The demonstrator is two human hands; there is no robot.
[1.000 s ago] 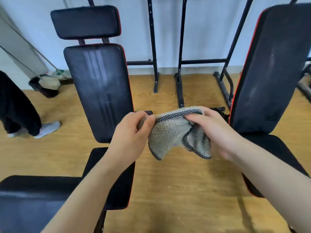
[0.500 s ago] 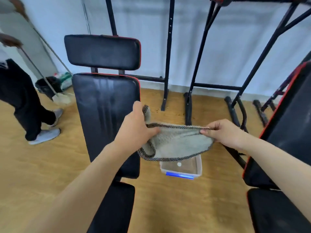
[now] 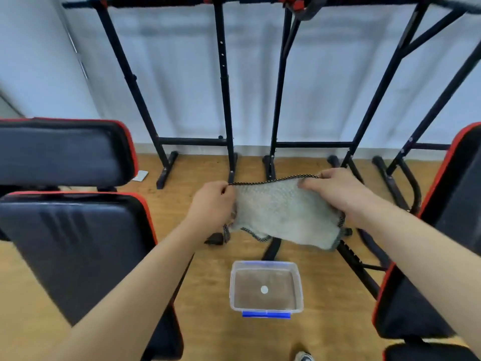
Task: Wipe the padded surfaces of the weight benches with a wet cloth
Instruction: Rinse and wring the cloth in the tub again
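hands: left hand (image 3: 212,204) and right hand (image 3: 335,191) each pinch a top corner of the cloth (image 3: 281,212)
cloth: stretched out above the floor, between two benches
tub (image 3: 266,289): clear, on floor below

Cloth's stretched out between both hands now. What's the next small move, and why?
Probably lower the cloth into the clear tub on the floor in front of you. The left hand and right hand grip its top corners, so it hangs open, clear of the left bench pad. I can't tell whether it's wet.
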